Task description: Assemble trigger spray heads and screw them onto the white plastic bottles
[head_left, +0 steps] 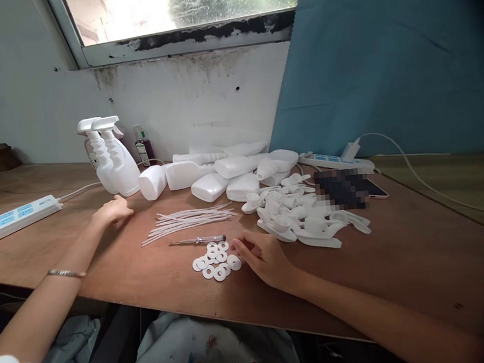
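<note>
My left hand (114, 211) rests on the table just in front of two upright white spray bottles (121, 167) with trigger heads. Its fingers are curled together, and nothing shows in them. My right hand (269, 259) is at the right edge of a small pile of white ring washers (209, 272). Thumb and forefinger meet in a pinch there; what is between them, if anything, is too small to make out. Behind the washers lies a clear-handled screwdriver (198, 240). Thin white tubes (190, 223) lie side by side beyond it.
Several white bottles (210, 187) without heads lie along the back. White trigger heads (300, 213) are heaped to the right, beside a dark, blurred-out device (341, 189). Power strips lie at the left (23, 217) and back right (334, 162). A dark bottle (144, 146) stands by the wall.
</note>
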Tool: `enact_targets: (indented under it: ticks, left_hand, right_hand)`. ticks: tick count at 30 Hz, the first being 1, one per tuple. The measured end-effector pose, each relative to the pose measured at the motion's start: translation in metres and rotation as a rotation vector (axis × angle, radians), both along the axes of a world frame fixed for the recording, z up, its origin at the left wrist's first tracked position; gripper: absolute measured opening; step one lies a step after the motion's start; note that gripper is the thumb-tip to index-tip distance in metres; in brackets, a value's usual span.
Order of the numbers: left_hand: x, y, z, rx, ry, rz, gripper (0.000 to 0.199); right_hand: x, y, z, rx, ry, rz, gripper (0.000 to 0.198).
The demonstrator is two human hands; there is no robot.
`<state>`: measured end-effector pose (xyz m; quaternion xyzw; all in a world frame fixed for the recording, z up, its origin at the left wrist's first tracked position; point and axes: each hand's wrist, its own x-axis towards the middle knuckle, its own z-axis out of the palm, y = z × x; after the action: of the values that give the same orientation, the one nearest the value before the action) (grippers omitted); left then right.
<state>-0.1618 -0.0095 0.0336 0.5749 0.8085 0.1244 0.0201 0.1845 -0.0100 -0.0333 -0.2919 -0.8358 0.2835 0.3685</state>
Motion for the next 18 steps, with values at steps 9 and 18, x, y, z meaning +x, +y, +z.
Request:
enact_targets:
  ticks: [9,18]
  left_hand:
    - [0.128,-0.057,0.000,0.041,-0.018,-0.476,0.024]
    - [0.142,-0.071,-0.044,-0.035,-0.029,-0.573,0.021]
  right_hand:
    - [0.002,0.015,-0.005,0.877,-0.458,-0.358,0.018]
    - [0.009,0.001,0.009,0.992,-0.797,-0.789,0.026]
